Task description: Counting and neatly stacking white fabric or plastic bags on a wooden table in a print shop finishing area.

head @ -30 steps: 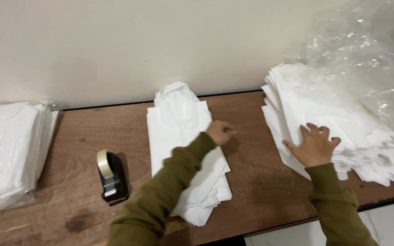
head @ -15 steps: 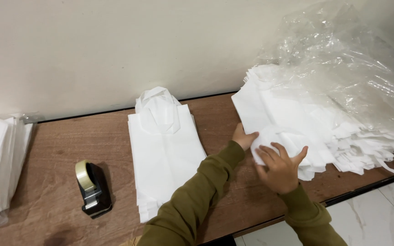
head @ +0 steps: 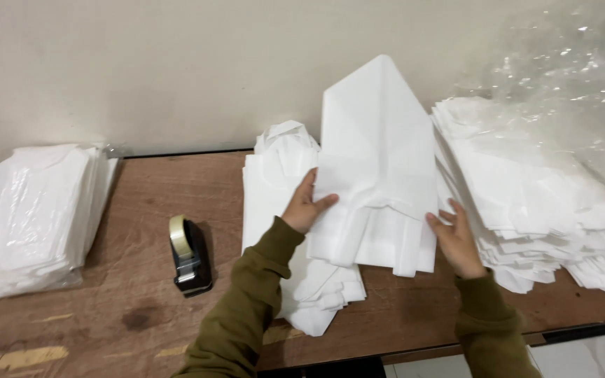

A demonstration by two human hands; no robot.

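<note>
Both hands are lifting one folded white garment [head: 376, 161] above the table [head: 155, 203], between the big loose pile [head: 526, 196] on the right and the smaller stack [head: 274, 203] in the middle. The left hand [head: 304, 208] is gripping the garment's left edge, thumb in front; the right hand [head: 456, 238] is gripping the lower right corner. The garment seems to be mid-transfer between piles; setting it down squarely would call for keeping its edges level. A tape dispenser [head: 189, 255] and wrapped packs [head: 29, 210] are lying to the left.

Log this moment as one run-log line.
left hand: grips folded white garment at left edge | right hand: holds its right lower edge | garment: lifted, between middle pile and right stack | tape dispenser: on table, untouched
</note>
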